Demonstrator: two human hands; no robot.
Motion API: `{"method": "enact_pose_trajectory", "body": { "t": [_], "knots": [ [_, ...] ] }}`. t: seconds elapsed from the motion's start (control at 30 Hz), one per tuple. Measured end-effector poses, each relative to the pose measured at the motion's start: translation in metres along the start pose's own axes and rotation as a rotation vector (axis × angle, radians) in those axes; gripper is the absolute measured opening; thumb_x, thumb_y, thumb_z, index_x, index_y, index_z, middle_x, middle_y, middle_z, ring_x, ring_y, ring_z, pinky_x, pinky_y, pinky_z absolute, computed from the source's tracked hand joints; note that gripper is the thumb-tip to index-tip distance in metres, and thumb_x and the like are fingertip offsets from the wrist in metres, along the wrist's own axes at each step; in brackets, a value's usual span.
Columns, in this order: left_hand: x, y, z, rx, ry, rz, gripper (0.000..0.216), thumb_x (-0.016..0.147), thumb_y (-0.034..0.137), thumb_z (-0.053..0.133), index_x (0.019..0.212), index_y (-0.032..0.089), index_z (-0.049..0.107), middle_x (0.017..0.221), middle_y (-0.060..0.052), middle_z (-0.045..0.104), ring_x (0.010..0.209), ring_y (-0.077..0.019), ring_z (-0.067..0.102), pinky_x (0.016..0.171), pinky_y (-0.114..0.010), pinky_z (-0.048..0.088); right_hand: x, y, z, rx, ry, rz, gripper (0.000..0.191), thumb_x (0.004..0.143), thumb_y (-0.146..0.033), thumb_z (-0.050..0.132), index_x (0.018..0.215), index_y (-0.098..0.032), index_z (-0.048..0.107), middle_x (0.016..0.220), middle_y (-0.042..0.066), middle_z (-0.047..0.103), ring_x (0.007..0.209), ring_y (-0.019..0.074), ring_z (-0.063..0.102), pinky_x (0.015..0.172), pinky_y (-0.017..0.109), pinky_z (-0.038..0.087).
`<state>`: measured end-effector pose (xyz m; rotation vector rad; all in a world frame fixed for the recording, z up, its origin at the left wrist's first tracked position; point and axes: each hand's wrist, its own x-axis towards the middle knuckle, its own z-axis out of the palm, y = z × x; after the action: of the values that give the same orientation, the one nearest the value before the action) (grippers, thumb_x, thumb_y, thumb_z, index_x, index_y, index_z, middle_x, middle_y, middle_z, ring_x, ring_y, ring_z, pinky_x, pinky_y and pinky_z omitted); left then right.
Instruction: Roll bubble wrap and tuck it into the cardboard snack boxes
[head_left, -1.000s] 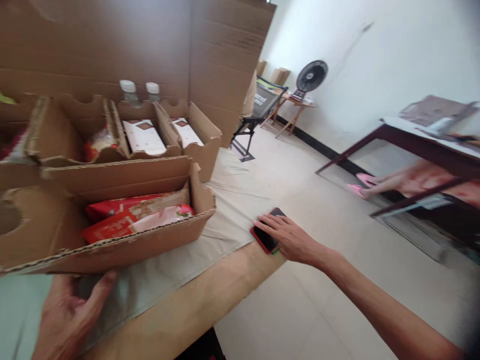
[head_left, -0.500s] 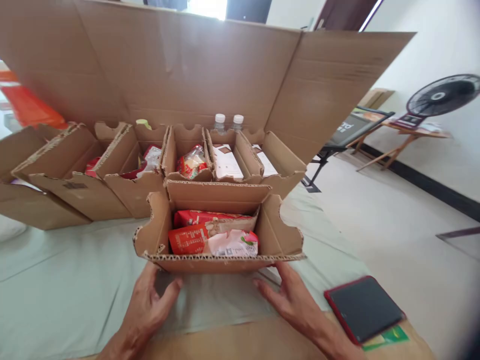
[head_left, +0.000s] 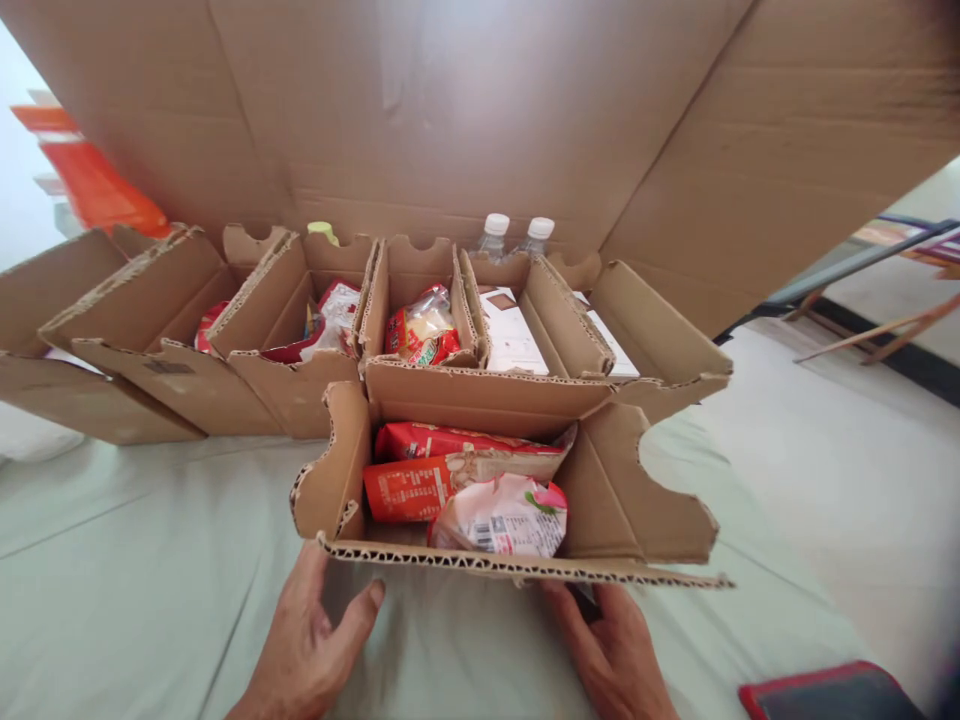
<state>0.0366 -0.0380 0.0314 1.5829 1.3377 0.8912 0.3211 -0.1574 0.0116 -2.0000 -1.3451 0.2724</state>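
A cardboard box (head_left: 480, 568) with scalloped sides stands in front of a row of similar boxes. Inside it lie a red packet (head_left: 450, 440), an orange-red packet (head_left: 405, 490) and a pale pink packet (head_left: 506, 515) with a barcode. At its front left corner is my left hand (head_left: 319, 635), open, thumb spread and fingertips partly hidden by the box. My right hand (head_left: 604, 640) is open below the front edge, right of the middle, its thumb and fingers apart and their tips hidden under the panel. Whether either hand touches the box cannot be made out.
Behind, several cardboard bins (head_left: 420, 250) hold a snack bag (head_left: 424, 328), white cartons (head_left: 514, 335) and other packets. Two bottles (head_left: 495, 235) stand behind them, before a tall cardboard sheet (head_left: 465, 110). A red-edged tablet (head_left: 832, 692) lies at lower right on the green cloth (head_left: 150, 560).
My view has come closer and swung right to left, so the boxes look larger and farther right. My right hand has slid leftward along the box front; my left hand stays by the corner.
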Motion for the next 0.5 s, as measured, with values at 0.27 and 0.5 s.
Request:
{"method": "enact_pose_trajectory", "body": {
  "t": [0.27,0.5],
  "knots": [
    [-0.006,-0.003,-0.006,-0.274,-0.252,-0.031,0.085,0.086,0.059,0.065,0.158,0.023,0.038,0.149,-0.015,0.057,0.146,-0.0391,0.045,0.120,-0.055,0.040,0.007,-0.010,-0.005,-0.042,0.160,0.021,0.027,0.092,-0.050,0.058,0.082,-0.026,0.065,0.065,0.002,0.071,0.049,0.0207,0.061,0.043,0.030,0.049],
    [0.005,-0.001,0.000,-0.400,-0.282,-0.035,0.094,0.086,0.044,0.066,0.163,0.017,0.019,0.161,-0.020,0.041,0.150,-0.0372,0.039,0.123,-0.057,0.032,0.005,-0.005,-0.017,-0.078,0.065,0.010,0.026,0.095,-0.047,0.055,0.110,-0.027,0.062,0.099,0.008,0.075,0.081,0.0281,0.072,0.055,0.034,0.057]
  ]
}}
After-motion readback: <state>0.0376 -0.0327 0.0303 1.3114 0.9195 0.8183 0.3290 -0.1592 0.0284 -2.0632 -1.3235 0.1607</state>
